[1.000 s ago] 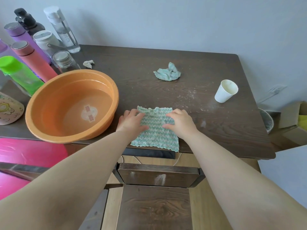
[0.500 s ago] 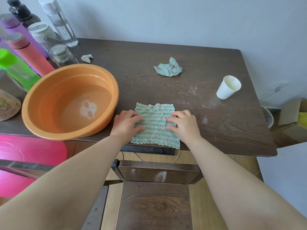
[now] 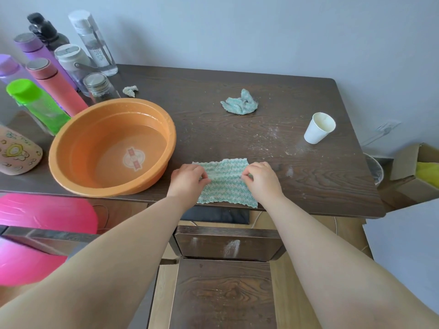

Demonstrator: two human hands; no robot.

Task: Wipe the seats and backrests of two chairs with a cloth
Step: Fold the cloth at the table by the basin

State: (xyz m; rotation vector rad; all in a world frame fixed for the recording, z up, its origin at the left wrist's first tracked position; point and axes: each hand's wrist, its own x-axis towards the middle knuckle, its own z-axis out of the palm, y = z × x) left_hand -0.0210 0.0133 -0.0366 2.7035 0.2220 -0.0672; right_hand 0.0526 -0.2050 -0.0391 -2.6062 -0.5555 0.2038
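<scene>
Centre frame, our left hand (image 3: 187, 179) and right hand (image 3: 262, 179) pinch the green-and-white woven cloth (image 3: 225, 186), likely folding it; next, onto the dark wooden chair (image 3: 228, 244) below.

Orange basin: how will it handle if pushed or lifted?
Basin is probably heavy: water covers its bottom. A quick shove would likely slosh it. It sits by the table's near edge, so pulling it nearer may tip it.

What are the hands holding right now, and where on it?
The flat green cloth on the table: the left hand pinches its left side, the right hand its right side.
</scene>
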